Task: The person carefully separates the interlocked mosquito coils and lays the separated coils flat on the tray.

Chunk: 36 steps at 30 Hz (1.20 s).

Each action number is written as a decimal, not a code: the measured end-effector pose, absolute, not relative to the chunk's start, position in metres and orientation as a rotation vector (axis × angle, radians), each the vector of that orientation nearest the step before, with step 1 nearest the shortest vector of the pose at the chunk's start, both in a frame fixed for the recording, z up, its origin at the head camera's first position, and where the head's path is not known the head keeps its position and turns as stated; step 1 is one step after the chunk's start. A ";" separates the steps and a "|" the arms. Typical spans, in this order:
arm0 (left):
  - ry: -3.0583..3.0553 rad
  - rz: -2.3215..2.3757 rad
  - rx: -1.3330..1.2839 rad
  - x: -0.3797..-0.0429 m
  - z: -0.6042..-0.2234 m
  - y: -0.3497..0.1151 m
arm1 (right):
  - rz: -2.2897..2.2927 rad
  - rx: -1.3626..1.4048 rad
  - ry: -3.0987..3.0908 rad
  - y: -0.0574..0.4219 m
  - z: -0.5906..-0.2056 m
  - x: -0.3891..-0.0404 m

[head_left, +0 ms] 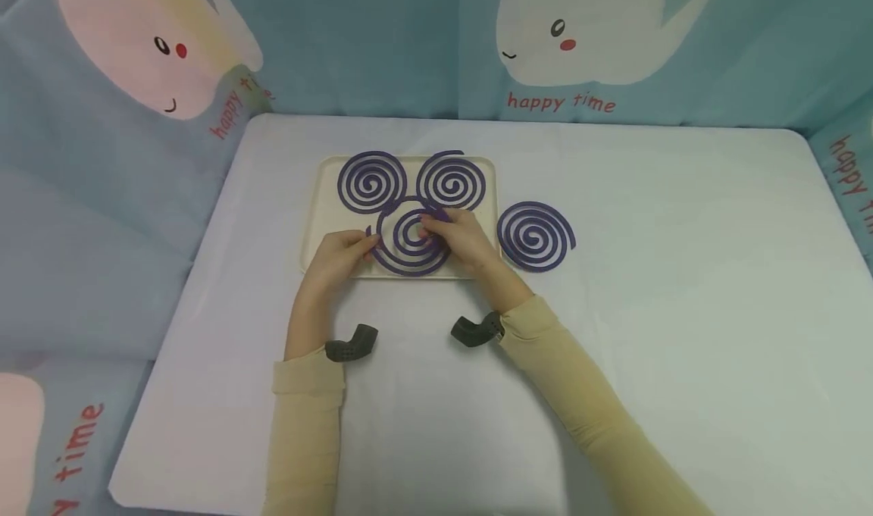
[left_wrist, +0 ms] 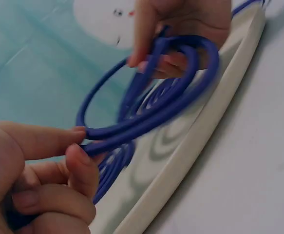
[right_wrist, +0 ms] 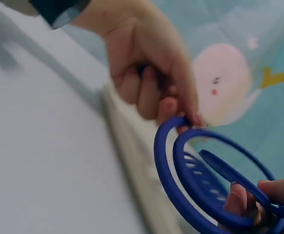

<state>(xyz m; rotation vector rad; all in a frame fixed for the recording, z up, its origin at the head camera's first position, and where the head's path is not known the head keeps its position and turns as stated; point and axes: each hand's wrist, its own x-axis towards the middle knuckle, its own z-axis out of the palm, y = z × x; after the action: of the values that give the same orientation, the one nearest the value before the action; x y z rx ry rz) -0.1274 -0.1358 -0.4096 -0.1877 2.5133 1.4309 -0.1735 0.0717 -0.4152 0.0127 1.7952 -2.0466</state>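
Observation:
Both hands hold one blue-purple mosquito coil, tilted and raised over the front of a cream tray. My left hand pinches its outer strand at the left between thumb and forefinger. On the other side, my right hand grips it near the inner turns. In the left wrist view the coil shows its rings spread apart, not lying in one plane. Behind it, a second coil and a third coil lie at the tray's back. Whether the held piece is one coil or two interlocked, I cannot tell.
Another coil lies on the white table, just right of the tray. Blue curtains with printed whales enclose the back and sides. A dark wrist device sits at each sleeve cuff.

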 end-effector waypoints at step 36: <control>2.798 1.060 -0.273 -0.121 -0.383 -0.127 | -1.343 -0.207 2.715 0.125 -0.407 -0.188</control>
<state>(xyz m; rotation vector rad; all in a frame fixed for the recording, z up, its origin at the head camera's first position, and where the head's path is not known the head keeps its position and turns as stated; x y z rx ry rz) -0.1206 -0.1265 -0.3829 -0.2726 2.7977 1.0598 -0.1883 0.1250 -0.4073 -0.2065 2.7155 -1.3429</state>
